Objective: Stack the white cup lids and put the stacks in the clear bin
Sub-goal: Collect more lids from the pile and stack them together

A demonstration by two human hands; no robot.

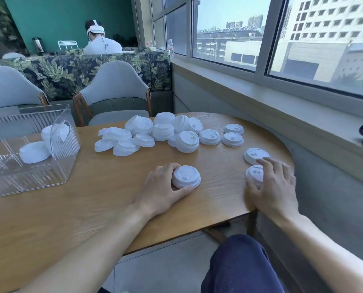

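While held — lids (186, 177) unmarked

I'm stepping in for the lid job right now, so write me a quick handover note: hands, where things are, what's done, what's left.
Left hand: gripping a short stack of lids on the wooden table.
Right hand: fingers curled over a single lid near the table's right edge; another loose lid lies just beyond it.
Done: a few lid stacks already in the clear bin at left.
Left: the big pile of lids mid-table, some part-stacked, plus several singles at right, still to stack and bin.
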